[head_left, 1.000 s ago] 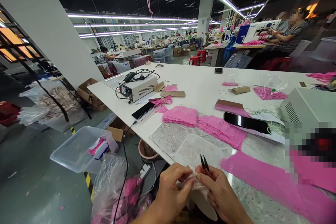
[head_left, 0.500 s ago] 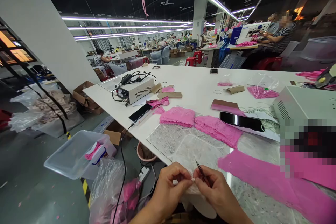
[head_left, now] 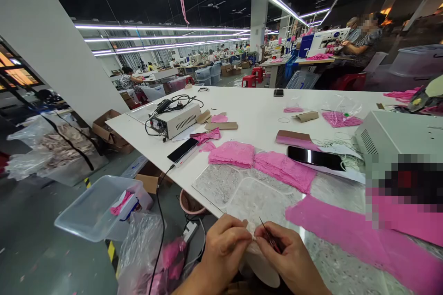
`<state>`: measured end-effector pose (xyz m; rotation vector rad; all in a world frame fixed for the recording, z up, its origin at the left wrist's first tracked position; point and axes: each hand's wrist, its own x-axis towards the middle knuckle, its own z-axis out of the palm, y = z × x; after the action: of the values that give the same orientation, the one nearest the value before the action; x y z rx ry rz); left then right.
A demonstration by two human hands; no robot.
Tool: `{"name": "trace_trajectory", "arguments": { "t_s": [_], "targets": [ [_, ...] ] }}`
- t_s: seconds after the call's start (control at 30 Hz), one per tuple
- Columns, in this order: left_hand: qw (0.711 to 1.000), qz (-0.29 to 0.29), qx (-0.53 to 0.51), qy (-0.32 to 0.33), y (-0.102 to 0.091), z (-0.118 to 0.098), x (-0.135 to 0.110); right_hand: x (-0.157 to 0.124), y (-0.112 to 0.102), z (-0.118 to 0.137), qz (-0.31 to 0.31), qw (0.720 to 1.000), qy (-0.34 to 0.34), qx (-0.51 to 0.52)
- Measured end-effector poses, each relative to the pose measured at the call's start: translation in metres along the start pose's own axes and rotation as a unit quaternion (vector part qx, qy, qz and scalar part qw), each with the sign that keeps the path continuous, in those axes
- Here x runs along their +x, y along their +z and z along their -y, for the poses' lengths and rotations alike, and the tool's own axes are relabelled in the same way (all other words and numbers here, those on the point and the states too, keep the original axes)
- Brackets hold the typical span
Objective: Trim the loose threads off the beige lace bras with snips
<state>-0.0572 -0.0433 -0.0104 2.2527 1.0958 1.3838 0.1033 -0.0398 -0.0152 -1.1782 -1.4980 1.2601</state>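
At the near table edge my left hand (head_left: 226,246) is closed, its thumb and fingertips pinching the edge of a pale, whitish fabric piece (head_left: 262,267). That piece hangs down between my hands and over my lap. My right hand (head_left: 289,251) meets it at the same edge, thumb and forefinger together at the fabric. A slim, dark pair of tweezers (head_left: 266,229) lies in the right hand, points up and away from me. The exact spot pinched between the fingertips is too small to make out.
Stacked pink lace pieces (head_left: 231,153) and a long pink lace strip (head_left: 332,219) lie ahead and to the right. Beyond are phones (head_left: 313,157), a grey machine housing (head_left: 398,136) and a small power unit (head_left: 178,120). A clear bin (head_left: 93,212) stands on the floor left.
My left fingers have curled in closer, and the tweezers' tip has shifted slightly. The whole view has moved a little, so the background sits further left.
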Motion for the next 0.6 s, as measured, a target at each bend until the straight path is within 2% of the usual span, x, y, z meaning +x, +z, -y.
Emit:
{"name": "trace_trajectory", "arguments": {
  "t_s": [0.13,0.27,0.43,0.6],
  "targets": [
    [0.997,0.025,0.025,0.068,-0.006,-0.001,0.002,-0.001,-0.006,0.007,0.054,0.998,0.028,0.028],
    [0.980,0.072,0.086,0.164,-0.014,-0.002,0.005,0.004,-0.010,0.012,0.095,0.994,0.046,0.024],
    [0.953,0.111,0.144,0.244,-0.017,0.000,0.006,0.010,-0.006,0.012,0.086,0.993,0.083,-0.005],
    [0.928,0.113,0.188,0.302,-0.015,-0.001,0.007,0.011,-0.004,0.010,0.083,0.990,0.116,0.006]
  ]
}}
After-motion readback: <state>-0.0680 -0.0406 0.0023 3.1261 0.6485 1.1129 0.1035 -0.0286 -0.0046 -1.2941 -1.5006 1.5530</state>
